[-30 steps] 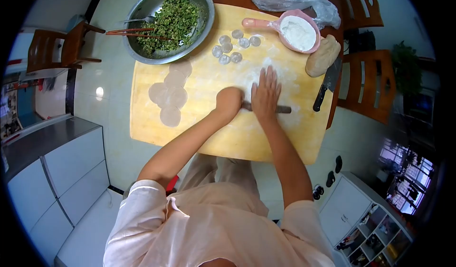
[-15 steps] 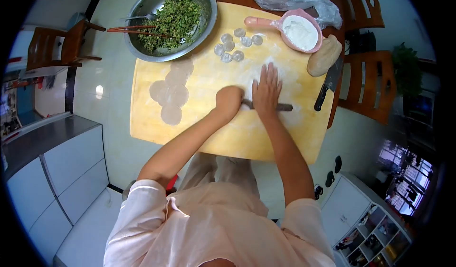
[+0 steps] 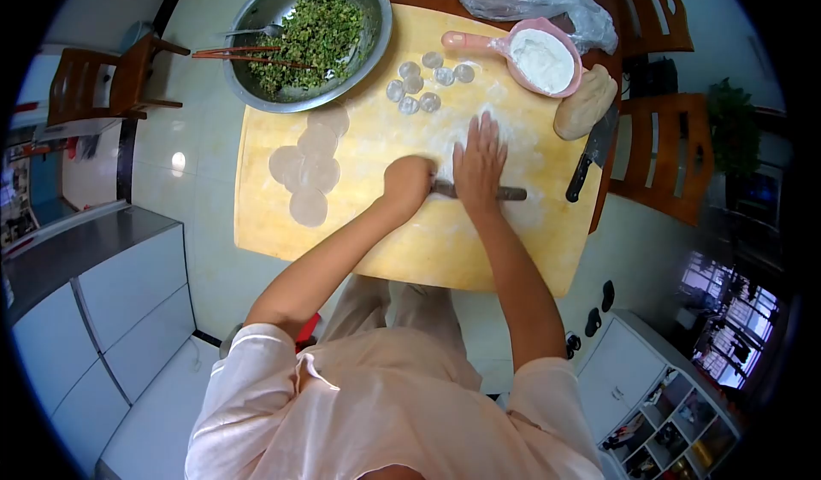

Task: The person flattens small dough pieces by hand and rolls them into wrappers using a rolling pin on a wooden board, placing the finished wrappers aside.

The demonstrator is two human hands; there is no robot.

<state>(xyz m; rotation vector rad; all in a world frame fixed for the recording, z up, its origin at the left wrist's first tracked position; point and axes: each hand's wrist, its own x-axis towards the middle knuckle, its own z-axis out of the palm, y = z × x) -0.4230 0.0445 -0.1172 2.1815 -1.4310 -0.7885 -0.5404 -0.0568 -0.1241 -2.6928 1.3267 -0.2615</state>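
Your right hand [image 3: 480,169] lies flat across the rolling pin [image 3: 512,194], fingers straight and slightly parted. The pin sits on the right half of the wooden board [image 3: 445,253], its right end showing past your palm. Your left hand [image 3: 408,182] is curled at the pin's left end — what it pinches, I can't tell. Farther off, small dough discs [image 3: 429,101]; left of you, overlapping thin wrappers [image 3: 308,207]; far left — a metal bowl [image 3: 374,27] of green filling [image 3: 321,31].

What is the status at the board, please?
Right hand flat across rolling pin; left hand curled by pin's left end. Rolled dough wrappers overlapping, off left. Nothing visibly blocking; black-handled knife apart, right.
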